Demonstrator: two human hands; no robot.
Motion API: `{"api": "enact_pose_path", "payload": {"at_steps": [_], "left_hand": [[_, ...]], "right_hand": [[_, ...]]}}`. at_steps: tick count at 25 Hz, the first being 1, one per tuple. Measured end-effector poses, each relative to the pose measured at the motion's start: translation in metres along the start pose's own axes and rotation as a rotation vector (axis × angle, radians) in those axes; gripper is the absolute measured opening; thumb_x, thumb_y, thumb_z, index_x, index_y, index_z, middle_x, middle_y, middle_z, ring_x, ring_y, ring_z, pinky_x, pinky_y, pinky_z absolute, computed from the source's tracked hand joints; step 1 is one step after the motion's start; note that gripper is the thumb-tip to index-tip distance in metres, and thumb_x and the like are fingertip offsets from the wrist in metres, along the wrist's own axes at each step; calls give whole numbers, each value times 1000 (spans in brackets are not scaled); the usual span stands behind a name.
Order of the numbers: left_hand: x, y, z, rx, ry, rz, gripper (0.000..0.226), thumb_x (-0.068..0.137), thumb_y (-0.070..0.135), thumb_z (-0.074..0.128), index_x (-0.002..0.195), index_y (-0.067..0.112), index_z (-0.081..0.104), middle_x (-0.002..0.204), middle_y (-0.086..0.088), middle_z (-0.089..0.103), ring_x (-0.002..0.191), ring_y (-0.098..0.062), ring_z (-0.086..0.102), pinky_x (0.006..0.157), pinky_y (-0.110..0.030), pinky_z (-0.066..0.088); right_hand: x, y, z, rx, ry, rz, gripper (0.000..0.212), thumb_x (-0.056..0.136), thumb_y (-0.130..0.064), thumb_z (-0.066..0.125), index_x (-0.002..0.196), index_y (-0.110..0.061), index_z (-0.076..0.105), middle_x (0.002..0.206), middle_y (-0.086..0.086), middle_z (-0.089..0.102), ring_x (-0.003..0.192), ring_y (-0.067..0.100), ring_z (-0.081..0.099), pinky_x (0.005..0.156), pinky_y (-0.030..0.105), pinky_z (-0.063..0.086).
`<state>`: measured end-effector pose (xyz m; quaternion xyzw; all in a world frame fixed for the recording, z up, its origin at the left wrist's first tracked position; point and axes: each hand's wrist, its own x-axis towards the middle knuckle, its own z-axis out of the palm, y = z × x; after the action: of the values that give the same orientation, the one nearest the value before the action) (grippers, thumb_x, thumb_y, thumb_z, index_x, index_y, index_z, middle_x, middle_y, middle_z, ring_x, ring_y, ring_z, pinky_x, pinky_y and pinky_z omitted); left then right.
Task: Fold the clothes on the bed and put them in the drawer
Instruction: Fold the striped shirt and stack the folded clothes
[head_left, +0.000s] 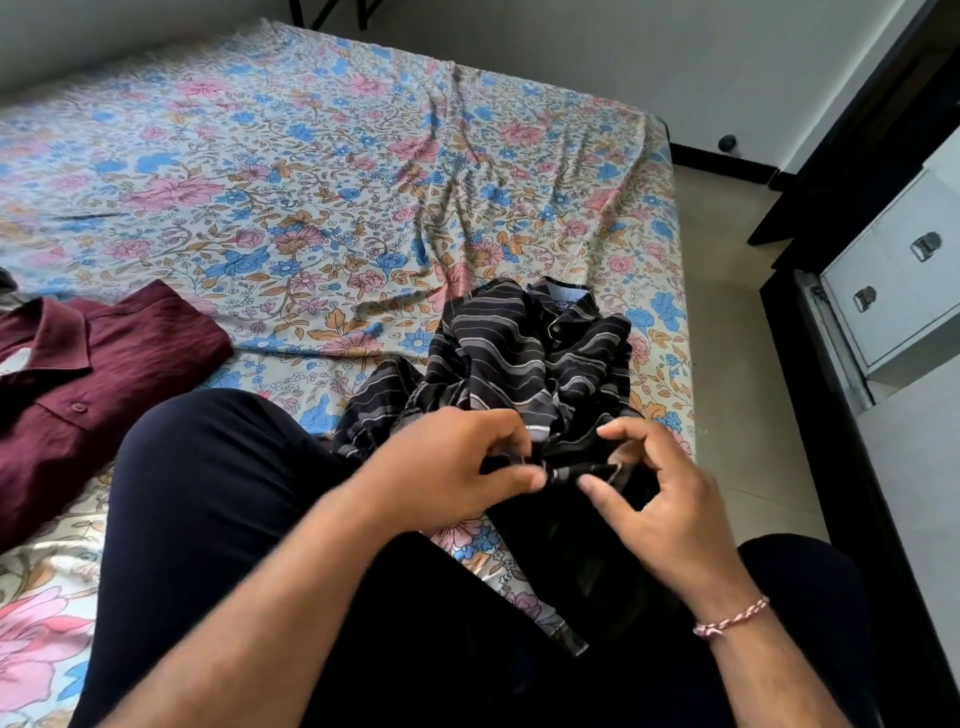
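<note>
2 hands pinch the striped shirt (524, 358): left hand (447, 467) and right hand (660, 499) grasp its hem; maroon shirt (78, 384) lies at 9 o'clock on the bed (322, 171).

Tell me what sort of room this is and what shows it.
Most likely a bedroom at home: a bed under a floral sheet, a maroon shirt and a striped shirt lying on it, and a white drawer unit beside the bed.

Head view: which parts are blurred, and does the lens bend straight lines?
In the head view, both hands, left and right, are slightly motion-blurred where they pinch the striped shirt; the floral bedsheet stays fairly sharp; the wide-angle lens curves the bed edge and tilts the white drawers; daylight is soft, with no glare.
</note>
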<state>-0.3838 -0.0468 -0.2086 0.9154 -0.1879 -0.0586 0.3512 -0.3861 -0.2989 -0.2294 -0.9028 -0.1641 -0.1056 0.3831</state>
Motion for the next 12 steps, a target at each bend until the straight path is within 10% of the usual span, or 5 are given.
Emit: {"api": "enact_pose_path", "payload": {"at_steps": [3,12], "left_hand": [[2,-17,-45,188,-108,137,27,91,43,77,115,38,67,85,30,60,75,13,58,69,-11,45],[11,-38,-83,22,585,281,19,97,20,70,113,19,81,99,7,68,89,-10,67,76,-24,50]], "right_hand": [[12,10,-22,-233,-73,-163,59,70,-7,88,114,-28,56,92,-17,60,86,1,63,72,11,50],[48,0,-44,116,88,67,11,89,-28,73,96,-30,81,107,-19,74,104,5,70,93,28,54]]}}
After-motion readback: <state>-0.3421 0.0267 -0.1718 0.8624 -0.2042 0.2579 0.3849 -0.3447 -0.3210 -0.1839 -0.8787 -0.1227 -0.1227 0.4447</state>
